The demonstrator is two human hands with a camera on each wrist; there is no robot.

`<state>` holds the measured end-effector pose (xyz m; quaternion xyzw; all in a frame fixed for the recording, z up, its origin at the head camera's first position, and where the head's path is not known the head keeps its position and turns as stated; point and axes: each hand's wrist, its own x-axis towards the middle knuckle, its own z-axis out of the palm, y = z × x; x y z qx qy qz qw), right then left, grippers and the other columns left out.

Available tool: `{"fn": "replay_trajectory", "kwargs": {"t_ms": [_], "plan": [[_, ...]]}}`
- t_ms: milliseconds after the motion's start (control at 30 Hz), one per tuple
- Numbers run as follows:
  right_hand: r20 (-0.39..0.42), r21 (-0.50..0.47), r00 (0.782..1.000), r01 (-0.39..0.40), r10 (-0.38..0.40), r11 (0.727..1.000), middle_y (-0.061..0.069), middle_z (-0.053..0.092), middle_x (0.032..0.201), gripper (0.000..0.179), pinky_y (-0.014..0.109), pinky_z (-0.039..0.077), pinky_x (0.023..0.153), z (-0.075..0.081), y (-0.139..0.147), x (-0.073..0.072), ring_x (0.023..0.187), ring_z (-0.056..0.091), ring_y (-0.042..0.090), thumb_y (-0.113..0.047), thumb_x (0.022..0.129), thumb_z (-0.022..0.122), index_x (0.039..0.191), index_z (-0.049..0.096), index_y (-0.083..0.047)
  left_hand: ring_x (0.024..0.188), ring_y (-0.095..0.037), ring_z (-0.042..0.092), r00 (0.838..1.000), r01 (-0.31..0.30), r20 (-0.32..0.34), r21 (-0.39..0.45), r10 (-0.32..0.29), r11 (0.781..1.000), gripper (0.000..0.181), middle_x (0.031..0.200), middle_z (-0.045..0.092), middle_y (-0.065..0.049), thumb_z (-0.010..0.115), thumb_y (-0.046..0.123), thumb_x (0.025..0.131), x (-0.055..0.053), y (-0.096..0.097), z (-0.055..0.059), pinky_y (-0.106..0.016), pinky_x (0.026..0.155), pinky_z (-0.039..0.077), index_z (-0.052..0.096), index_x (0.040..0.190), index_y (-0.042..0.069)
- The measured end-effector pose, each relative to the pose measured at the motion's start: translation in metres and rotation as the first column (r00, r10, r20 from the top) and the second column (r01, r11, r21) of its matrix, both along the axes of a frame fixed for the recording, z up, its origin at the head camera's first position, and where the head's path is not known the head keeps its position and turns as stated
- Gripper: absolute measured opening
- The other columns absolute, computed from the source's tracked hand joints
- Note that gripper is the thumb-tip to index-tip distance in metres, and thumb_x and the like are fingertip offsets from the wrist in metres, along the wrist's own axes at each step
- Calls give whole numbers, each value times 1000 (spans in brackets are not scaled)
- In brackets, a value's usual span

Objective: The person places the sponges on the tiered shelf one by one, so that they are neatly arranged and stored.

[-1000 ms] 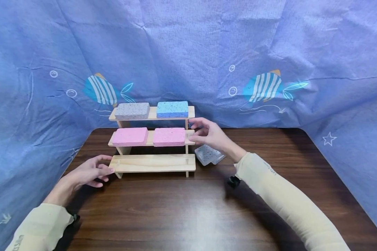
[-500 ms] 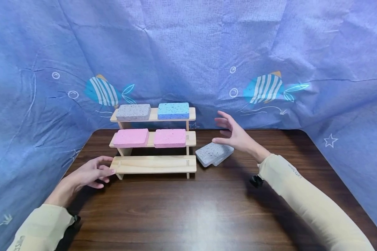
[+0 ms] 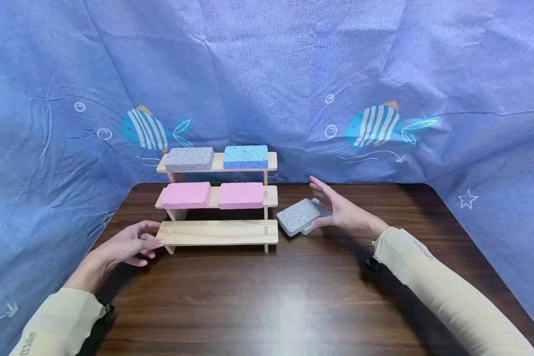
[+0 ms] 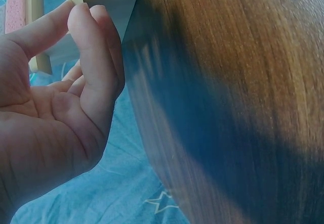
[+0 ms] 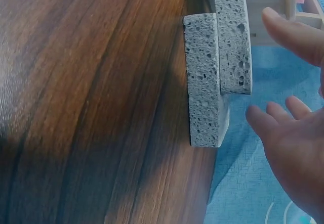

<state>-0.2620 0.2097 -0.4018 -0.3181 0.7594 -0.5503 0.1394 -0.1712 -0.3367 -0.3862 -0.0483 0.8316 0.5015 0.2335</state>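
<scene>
Two grey, speckled, rectangular sponges are seen stacked on the dark brown wood-grain table (image 3: 231,296), just beside the right end of the three-tier pale wooden rack (image 3: 218,233); the upper grey sponge (image 3: 298,216) is laid askew across the lower grey sponge (image 5: 202,82), so that part of each is left uncovered. The right hand (image 3: 344,212) is poised at the stack's outer side, thumb and fingers spread wide, with nothing held; in the right wrist view a gap is shown between fingertips and sponge. By the left hand (image 3: 126,242), the left end of the bottom tier is lightly pinched between thumb and curved fingers. The step in hand is judged to be a grasp of the upper sponge. It is best made across the two opposite edges, with the thumb kept above the lower sponge so that only one is gathered. Light pressure should suffice, since the porous material is likely to be compressible. A straight lift is advised before any sideways travel, lest the lower sponge be dragged or the rack be knocked; the left hand's steadying touch is usefully maintained.
</scene>
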Motion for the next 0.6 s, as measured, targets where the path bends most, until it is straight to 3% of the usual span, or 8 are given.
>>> {"fn": "replay_trajectory", "kwargs": {"t_ms": [233,433,600], "plan": [[-32,127,999,16,-12,992,12,26,164,106,59,39,107,-4,1,-2,150,22,38,2,82,83,163,18,-20,78,-19,64,1000,-1,-2,-5,1,1000,72,103,65,-11,69,17,97,0,0,-1,-34,58,58,25,151,0],[-35,157,999,9,-3,987,26,30,158,107,54,47,100,-12,2,-2,141,35,43,5,79,84,163,19,-14,77,-19,64,1000,-7,6,9,7,1000,72,103,64,-11,69,17,97,1,-1,-2,-33,58,57,24,151,1],[-15,174,1000,25,-23,984,26,31,158,106,47,52,93,-15,5,1,132,46,43,1,80,85,163,20,-16,77,-19,64,1000,-7,3,-5,7,1000,73,104,64,-11,69,19,98,0,-2,-2,-33,58,58,24,152,1]]}}
